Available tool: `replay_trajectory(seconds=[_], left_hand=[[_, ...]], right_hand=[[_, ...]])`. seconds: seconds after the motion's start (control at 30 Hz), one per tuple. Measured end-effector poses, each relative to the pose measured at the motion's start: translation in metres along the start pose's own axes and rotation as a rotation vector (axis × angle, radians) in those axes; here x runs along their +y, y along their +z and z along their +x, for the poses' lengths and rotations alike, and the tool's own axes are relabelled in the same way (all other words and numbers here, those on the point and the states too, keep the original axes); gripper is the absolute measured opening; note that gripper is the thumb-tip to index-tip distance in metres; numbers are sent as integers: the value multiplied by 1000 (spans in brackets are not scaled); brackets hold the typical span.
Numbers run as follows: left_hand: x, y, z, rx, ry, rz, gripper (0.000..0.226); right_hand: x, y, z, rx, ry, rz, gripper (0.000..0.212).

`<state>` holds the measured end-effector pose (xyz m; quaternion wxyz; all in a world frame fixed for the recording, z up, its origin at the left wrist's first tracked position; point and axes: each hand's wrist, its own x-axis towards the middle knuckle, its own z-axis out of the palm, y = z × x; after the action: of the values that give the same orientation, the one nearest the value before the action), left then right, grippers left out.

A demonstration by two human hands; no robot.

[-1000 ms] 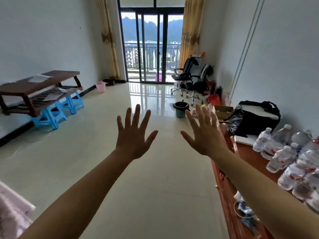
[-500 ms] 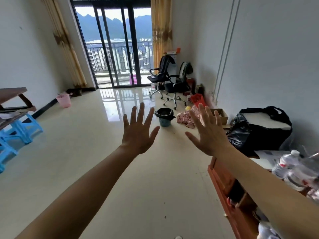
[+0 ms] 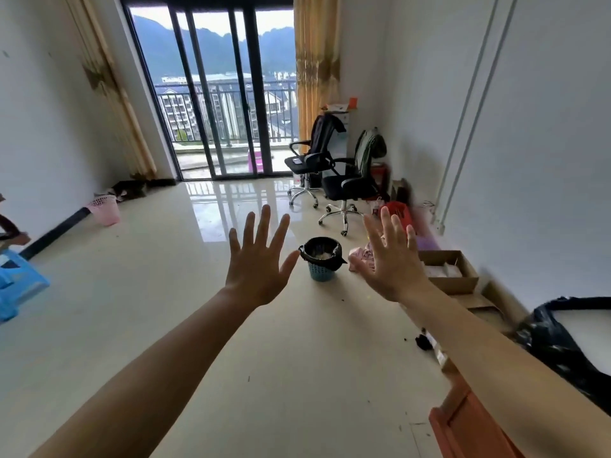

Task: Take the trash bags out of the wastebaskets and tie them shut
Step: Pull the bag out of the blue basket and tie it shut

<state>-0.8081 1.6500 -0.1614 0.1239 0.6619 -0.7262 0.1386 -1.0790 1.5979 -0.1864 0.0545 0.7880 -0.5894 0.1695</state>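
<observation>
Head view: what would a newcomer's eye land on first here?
Two spread, empty hands fill the middle: the left hand and the right hand, both held out over the glossy floor. Between them, farther off, stands a blue wastebasket lined with a black trash bag. Beyond, tall glass doors show mountains, and a pink wastebasket sits by the left wall.

no legible text anywhere
</observation>
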Motion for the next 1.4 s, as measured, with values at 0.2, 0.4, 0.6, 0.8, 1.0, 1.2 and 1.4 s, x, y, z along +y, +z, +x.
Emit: replay_trajectory(seconds=[0.2,0.4,0.6,0.8,1.0,1.2,1.4], left_hand=[[-64,97,154,-2,-27,-64,78],[-120,156,331,-11,37,-75,78],[-120,233,483,-84,92,-122,75],[-104,329,627,-144,122,-123,72],[-96,405,762,-252,68,-147,72],[-119,464,857,-300,38,-146,73],[-153,555,935,-431,23,-195,69]], right_hand=[[9,83,161,-31,-55,-82,87],[30,128,332,-33,-20,-124,87],[82,178,456,-39,64,-108,87],[171,256,584,-63,134,-90,88],[254,312,713,-131,196,-75,89],[285,369,818,-243,246,-24,88],[291,453,890,-340,281,11,84]])
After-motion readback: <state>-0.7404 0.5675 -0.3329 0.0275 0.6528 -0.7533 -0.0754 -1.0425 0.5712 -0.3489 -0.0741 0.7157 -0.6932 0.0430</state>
